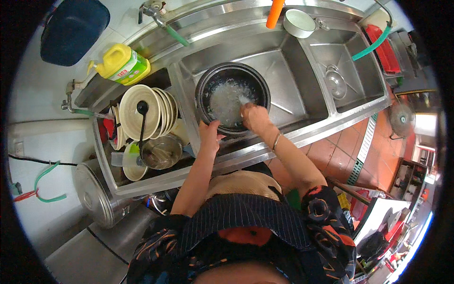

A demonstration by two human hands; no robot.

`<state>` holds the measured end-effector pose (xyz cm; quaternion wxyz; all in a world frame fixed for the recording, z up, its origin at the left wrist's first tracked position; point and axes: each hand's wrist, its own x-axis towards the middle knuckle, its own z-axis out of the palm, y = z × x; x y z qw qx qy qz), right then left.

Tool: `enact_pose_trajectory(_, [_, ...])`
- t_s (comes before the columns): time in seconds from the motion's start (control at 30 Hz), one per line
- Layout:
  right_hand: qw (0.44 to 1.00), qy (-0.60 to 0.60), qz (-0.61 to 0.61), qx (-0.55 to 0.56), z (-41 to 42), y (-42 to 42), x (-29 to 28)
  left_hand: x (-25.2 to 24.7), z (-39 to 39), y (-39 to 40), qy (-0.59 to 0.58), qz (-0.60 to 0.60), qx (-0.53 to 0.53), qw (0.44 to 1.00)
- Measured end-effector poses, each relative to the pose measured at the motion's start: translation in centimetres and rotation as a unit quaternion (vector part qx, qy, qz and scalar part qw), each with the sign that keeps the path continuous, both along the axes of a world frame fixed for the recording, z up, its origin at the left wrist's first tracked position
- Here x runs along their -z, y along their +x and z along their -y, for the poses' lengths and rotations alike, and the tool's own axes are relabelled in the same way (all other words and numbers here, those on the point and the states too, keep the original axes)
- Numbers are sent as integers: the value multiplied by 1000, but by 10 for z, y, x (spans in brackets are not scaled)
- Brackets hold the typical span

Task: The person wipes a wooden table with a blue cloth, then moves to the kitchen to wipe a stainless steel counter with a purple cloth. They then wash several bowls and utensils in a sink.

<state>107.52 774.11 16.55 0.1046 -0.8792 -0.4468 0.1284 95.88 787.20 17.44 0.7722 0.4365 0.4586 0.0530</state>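
Note:
A round black pot (264,85) with cloudy, frothy water in it stands in the middle basin of a stainless steel sink (283,71). My left hand (211,135) grips the near left part of its rim. Over the pot's near right side is my right hand (254,117), its fingers curled around something pale and small that points into the water; what it is cannot be made out. A metal bangle (276,142) circles my right wrist.
Left basin: stacked cream bowls (136,117), a black ladle (142,107), a metal pot (162,151). Behind stands a yellow detergent jug (122,65). A white round container (300,23) sits on the back ledge; a clear lid-like item (335,84) lies in the right basin. A green-hosed tap (156,16) is behind.

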Motion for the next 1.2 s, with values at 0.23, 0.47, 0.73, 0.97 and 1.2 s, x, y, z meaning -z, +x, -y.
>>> enact_pose_trajectory(0.23, [993,80,-72,47,3,-50,-5,-4,10,-2,53,-64,-48,995])
enact_pose_trajectory(0.47, [990,102,-100,-9,9,-47,-12,6,7,-11,21,-48,-28,998])
enact_pose_trajectory(0.73, [997,63,51,17,20,-2,17,4,29,-8,-49,-11,-37,998])
enact_pose_trajectory(0.97, [977,193,-88,24,-19,-21,19,19,31,-3,-40,-5,12,999])
enact_pose_trajectory(1.2, [960,147,-238,-30,13,-42,-3,3,34,-15,-24,-39,48,998])
